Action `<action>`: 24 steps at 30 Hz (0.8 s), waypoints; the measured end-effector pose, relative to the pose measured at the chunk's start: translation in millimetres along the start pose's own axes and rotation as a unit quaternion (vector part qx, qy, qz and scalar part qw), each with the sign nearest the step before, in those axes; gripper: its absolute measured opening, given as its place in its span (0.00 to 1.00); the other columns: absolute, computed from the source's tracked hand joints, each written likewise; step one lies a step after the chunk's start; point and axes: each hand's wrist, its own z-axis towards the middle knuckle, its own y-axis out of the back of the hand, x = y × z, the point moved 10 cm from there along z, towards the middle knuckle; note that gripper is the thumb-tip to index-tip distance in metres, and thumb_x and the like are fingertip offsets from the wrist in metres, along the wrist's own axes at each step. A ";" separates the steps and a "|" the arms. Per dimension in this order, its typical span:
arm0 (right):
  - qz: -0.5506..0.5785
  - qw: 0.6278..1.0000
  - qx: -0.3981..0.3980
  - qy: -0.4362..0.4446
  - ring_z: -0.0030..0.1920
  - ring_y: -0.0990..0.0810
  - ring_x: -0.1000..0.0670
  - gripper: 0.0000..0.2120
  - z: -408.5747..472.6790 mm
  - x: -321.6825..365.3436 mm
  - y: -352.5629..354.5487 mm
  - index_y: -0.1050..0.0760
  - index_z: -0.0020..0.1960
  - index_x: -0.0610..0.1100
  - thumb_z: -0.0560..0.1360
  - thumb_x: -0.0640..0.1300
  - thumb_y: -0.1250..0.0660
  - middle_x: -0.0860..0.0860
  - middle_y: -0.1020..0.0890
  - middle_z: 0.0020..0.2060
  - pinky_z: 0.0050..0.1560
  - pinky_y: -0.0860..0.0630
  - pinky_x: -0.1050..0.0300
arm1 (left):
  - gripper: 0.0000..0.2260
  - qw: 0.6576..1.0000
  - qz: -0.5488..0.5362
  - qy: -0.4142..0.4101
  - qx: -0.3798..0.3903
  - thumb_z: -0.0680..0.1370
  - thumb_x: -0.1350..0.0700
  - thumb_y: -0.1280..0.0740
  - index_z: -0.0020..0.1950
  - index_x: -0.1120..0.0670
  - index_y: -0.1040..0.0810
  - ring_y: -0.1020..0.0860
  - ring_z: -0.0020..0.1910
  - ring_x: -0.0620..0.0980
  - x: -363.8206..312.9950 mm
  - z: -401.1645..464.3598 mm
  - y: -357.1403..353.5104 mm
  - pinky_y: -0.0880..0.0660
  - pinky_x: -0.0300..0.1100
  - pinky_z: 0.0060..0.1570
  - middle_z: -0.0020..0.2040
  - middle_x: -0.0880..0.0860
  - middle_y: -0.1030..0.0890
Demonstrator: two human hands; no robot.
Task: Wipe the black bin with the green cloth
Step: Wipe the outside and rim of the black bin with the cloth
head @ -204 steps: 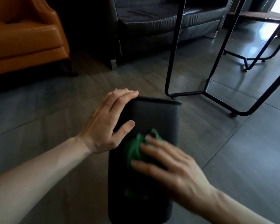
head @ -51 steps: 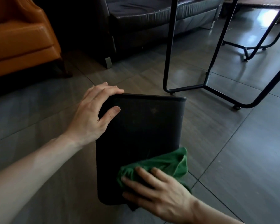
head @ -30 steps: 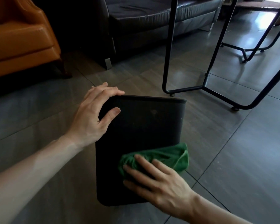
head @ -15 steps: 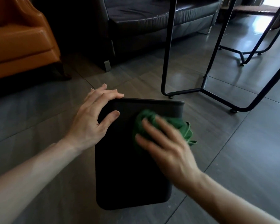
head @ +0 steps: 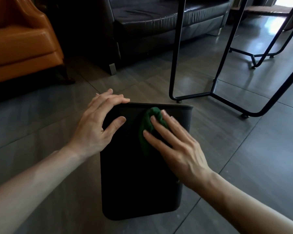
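Note:
The black bin [head: 135, 179] lies on its side on the tiled floor, its rim at the far end. My left hand [head: 98, 125] grips the bin's far left corner, fingers curled over the rim and thumb on the upper face. My right hand [head: 174, 146] presses the bunched green cloth [head: 147, 127] flat against the bin's upper face near the rim. Most of the cloth is hidden under my fingers and palm.
Black metal table legs [head: 176, 53] stand just beyond the bin's rim, with a floor bar [head: 227, 102] running to the right. A dark leather sofa [head: 150, 22] is behind them, and an orange armchair [head: 20, 41] sits at the far left.
My right hand has slid the cloth from the bin's near right part up to the rim, then a little left toward the middle. My left hand has held its grip.

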 end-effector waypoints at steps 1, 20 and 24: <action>0.009 1.000 0.008 0.015 0.80 0.34 0.35 0.17 -4.4 8.2 -3.4 0.23 0.73 0.42 0.85 0.38 0.37 0.39 0.26 0.75 0.78 0.32 0.37 | 0.18 1.000 0.001 0.000 0.000 0.81 0.55 0.30 0.71 0.50 0.23 0.36 0.78 0.44 -0.9 1.0 -0.8 0.44 0.51 0.82 0.71 0.48 0.24; 0.000 0.999 0.035 0.028 0.73 0.24 0.34 0.13 -38.0 11.6 -7.7 0.16 0.65 0.44 0.83 0.39 0.35 0.41 0.20 0.71 0.66 0.23 0.36 | 0.17 1.000 -0.009 0.025 -0.003 0.80 0.49 0.33 0.70 0.45 0.25 0.36 0.79 0.45 14.5 -3.8 2.4 0.42 0.59 0.81 0.70 0.43 0.25; 0.012 0.992 0.074 0.100 0.69 0.19 0.37 0.15 -46.9 50.6 -11.9 0.16 0.62 0.44 0.86 0.40 0.41 0.44 0.17 0.67 0.62 0.20 0.42 | 0.18 1.000 -0.008 0.020 0.008 0.80 0.49 0.33 0.69 0.45 0.25 0.36 0.80 0.45 19.2 -9.8 4.1 0.44 0.57 0.82 0.72 0.44 0.24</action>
